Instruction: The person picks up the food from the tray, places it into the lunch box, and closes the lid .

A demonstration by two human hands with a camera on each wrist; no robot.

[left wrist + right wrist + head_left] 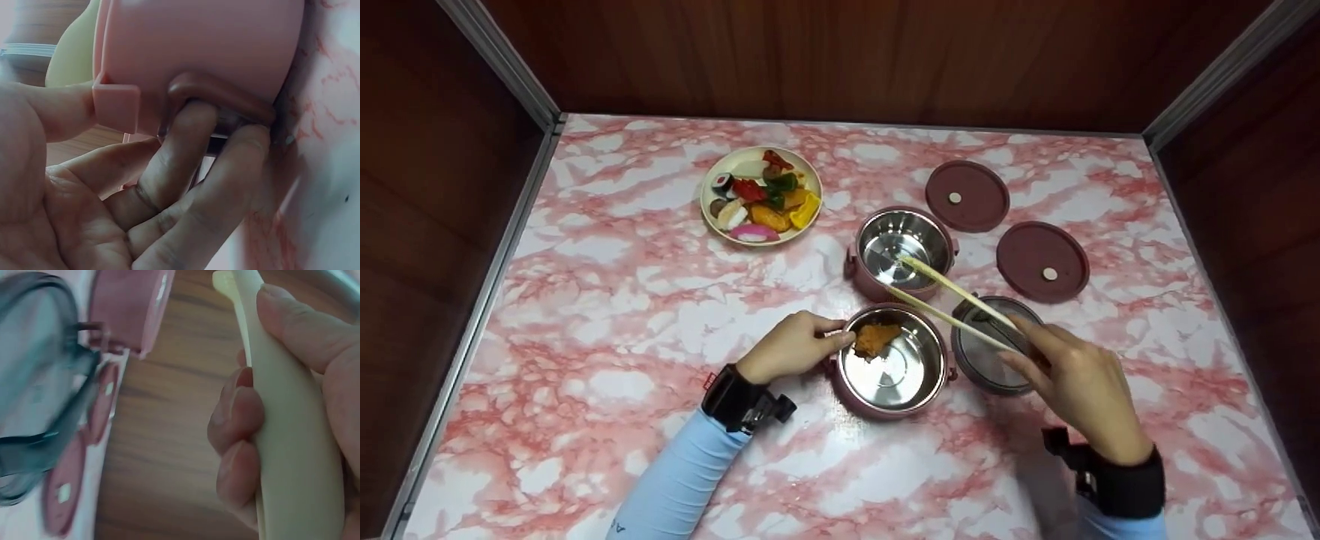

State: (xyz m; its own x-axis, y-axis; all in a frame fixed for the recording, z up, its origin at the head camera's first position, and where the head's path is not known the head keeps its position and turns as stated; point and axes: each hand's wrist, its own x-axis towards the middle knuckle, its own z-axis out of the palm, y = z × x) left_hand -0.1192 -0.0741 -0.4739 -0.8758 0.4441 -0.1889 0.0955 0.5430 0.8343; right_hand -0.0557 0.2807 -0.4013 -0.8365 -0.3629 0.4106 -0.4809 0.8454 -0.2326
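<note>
My left hand [795, 349] holds the near pink lunch pot [877, 411] at its left side. In the left wrist view, fingers curl at the pot's brown handle [219, 95] and the thumb is by the rim tab [116, 107]. A brown-orange piece of food [876, 340] lies inside that pot, by the left wall. My right hand [1080, 379] grips pale yellow tongs [960, 292], also large in the right wrist view. Their tips are spread with nothing between them, above the far pink pot [904, 251], whose steel inside shows no food.
A cream plate [709, 202] of mixed food pieces stands at the back left. Two dark red round lids [979, 184] [1035, 259] lie to the right of the pots. A grey see-through lid [990, 360] lies partly under the tongs. Walls and metal edges enclose the marbled table [607, 315].
</note>
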